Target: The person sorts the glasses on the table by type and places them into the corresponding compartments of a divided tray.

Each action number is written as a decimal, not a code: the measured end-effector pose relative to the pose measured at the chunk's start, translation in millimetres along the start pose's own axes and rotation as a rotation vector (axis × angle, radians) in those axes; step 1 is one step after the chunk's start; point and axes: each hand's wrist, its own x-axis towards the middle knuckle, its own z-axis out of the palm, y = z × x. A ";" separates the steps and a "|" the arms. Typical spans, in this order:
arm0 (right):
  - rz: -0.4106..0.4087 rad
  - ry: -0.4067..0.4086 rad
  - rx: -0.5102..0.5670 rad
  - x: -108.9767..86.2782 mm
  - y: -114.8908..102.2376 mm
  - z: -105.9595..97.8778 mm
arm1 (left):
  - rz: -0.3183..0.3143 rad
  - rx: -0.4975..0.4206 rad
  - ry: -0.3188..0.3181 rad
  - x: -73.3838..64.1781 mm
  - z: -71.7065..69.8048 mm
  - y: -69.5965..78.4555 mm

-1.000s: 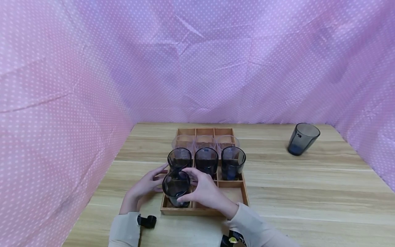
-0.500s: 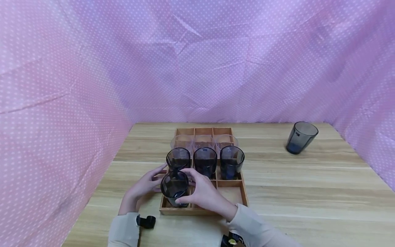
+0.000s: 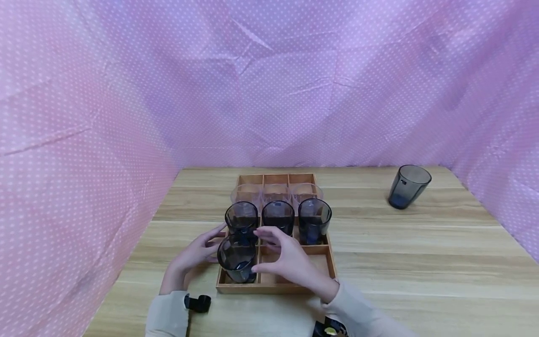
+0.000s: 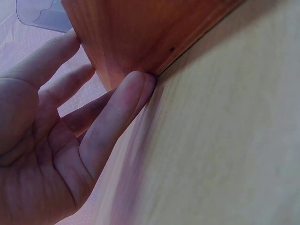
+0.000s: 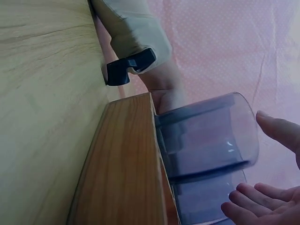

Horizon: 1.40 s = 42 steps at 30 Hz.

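A dark smoked glass tumbler (image 3: 236, 256) stands in the front left compartment of a divided wooden tray (image 3: 273, 289). My right hand (image 3: 287, 258) hovers at its right side, thumb and fingers spread; in the right wrist view a gap shows between the thumb and the tumbler wall. My left hand (image 3: 197, 252) rests against the tray's left side, its fingertips (image 4: 133, 86) touching the wooden wall near the table. Behind the front tumbler, three more smoked tumblers fill the second row, among them the right one (image 3: 314, 222).
Clear glasses (image 3: 275, 193) stand in a row farther back in the tray. Another smoked tumbler (image 3: 408, 187) stands by itself at the back right of the wooden table (image 3: 421, 262). Pink dotted cloth (image 3: 269, 93) hangs around the table's back and sides.
My right hand has let go of the front left tumbler and moved slightly right, away from its wall. The tumbler stays in its compartment. My left hand keeps its place on the tray.
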 end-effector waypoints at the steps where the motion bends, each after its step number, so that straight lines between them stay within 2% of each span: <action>1: 0.003 0.002 0.007 -1.1 0.1 -2.2 | -0.001 0.001 0.001 -0.1 -0.1 0.2; 13: 0.060 -0.009 0.025 -12.7 0.1 -24.9 | 0.000 0.020 0.002 0.7 0.1 0.8; 18: 0.036 -0.005 0.015 -19.8 2.5 -33.1 | 0.002 0.024 0.003 0.5 0.2 1.3; 31: 0.000 0.029 0.053 -40.8 20.3 -58.3 | 0.011 0.023 0.003 0.2 0.5 -0.1; 42: 0.064 0.100 0.015 -57.5 33.6 -82.8 | 0.008 0.027 0.013 -0.3 3.3 0.2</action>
